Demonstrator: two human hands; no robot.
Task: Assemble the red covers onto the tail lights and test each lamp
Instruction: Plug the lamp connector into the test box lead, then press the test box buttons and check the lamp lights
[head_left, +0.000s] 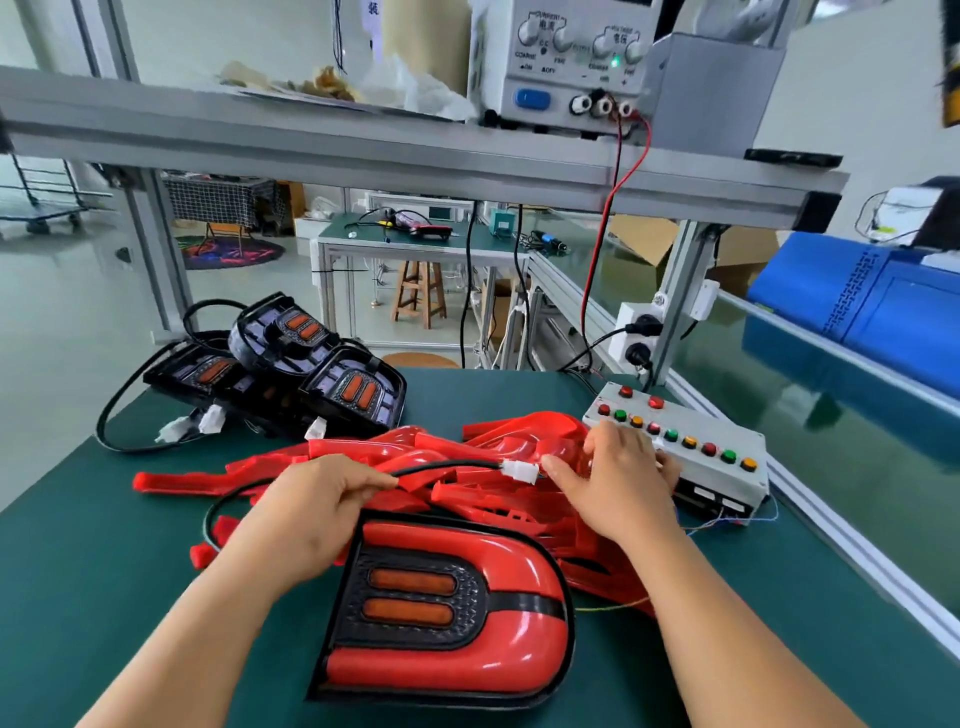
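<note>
A tail light with its red cover fitted (452, 613) lies on the green mat in front of me. Its black cable (447, 466) runs up to a white connector (519, 472). My left hand (306, 514) pinches the cable a little behind the connector. My right hand (613, 478) hovers over the red covers beside the connector, thumb tip close to it, fingers reaching toward the white test box (691, 457) with its row of coloured buttons. A pile of loose red covers (467, 447) lies behind the lamp.
Several black uncovered tail lights (291, 369) with cables and white plugs are stacked at the back left. A power supply (566, 62) sits on the shelf above, a red lead (608, 218) hanging from it. A blue cover (857, 301) lies on the right-hand bench.
</note>
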